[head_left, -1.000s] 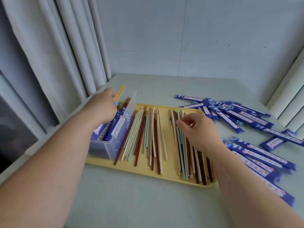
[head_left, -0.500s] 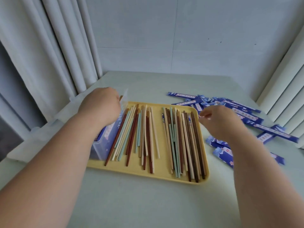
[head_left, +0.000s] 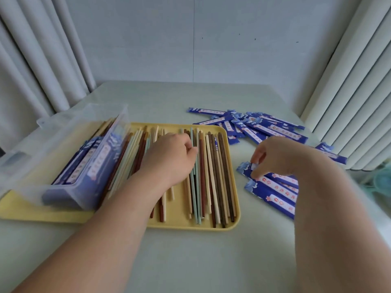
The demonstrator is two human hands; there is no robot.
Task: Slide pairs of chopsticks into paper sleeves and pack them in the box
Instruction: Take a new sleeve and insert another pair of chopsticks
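1. The table [head_left: 190, 261] carries a job I judge roughly half done
2. The yellow tray [head_left: 232, 226] holds many loose chopsticks [head_left: 213, 176], some crowded against the box
3. The clear box [head_left: 31, 166], at the tray's 9 o'clock, holds sleeved pairs [head_left: 93, 163]
4. Empty sleeves [head_left: 273, 129] lie at 1 and 3 o'clock
5. The right grip [head_left: 275, 157] pinches one sleeve end [head_left: 245, 169]; the left grip [head_left: 171, 157] curls onto the chopsticks, and I cannot tell whether it holds any
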